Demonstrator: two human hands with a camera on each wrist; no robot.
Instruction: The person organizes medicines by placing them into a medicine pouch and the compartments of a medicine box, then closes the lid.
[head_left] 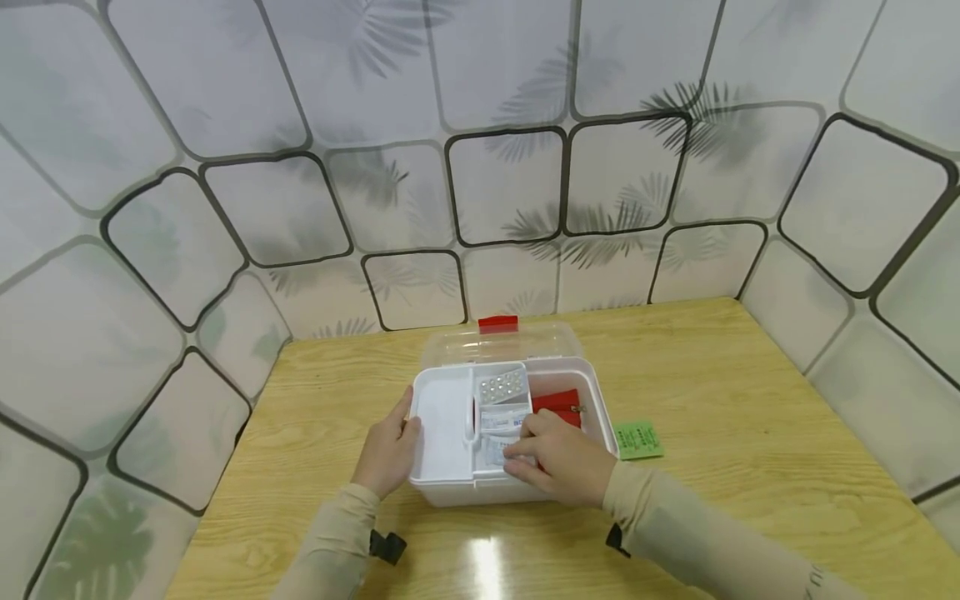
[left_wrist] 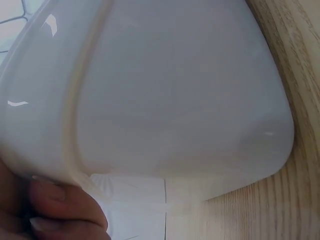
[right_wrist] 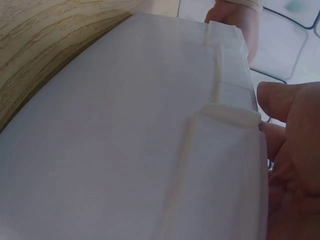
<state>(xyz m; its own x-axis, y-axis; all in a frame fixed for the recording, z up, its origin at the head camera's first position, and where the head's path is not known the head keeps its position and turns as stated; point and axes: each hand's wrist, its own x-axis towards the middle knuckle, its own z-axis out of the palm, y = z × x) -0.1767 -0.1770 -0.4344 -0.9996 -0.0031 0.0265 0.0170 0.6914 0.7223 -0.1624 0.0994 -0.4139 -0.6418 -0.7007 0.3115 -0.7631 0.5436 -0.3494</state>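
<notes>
A white plastic storage box (head_left: 487, 497) stands on the table with its clear lid (head_left: 502, 343) swung back. Inside its left part sits a white tray (head_left: 442, 425) with a handle (head_left: 470, 421) and small compartments. These hold a blister pack of pills (head_left: 501, 387) and small printed packets (head_left: 502, 420). My left hand (head_left: 387, 450) grips the box's left rim, its curled fingers (left_wrist: 67, 202) showing beneath the edge. Bent over the front compartment and its packet (head_left: 493, 450), my right hand (head_left: 562, 458) hides whether its fingertips pinch anything. A red zippered pouch (head_left: 557, 405) lies in the box's right part.
A green printed card or packet (head_left: 637, 440) lies on the wooden table (head_left: 750, 450), just right of the box. The lid's red latch (head_left: 498, 324) sticks up near the back wall. Patterned curtain-like walls (head_left: 510, 192) enclose the table's back and sides.
</notes>
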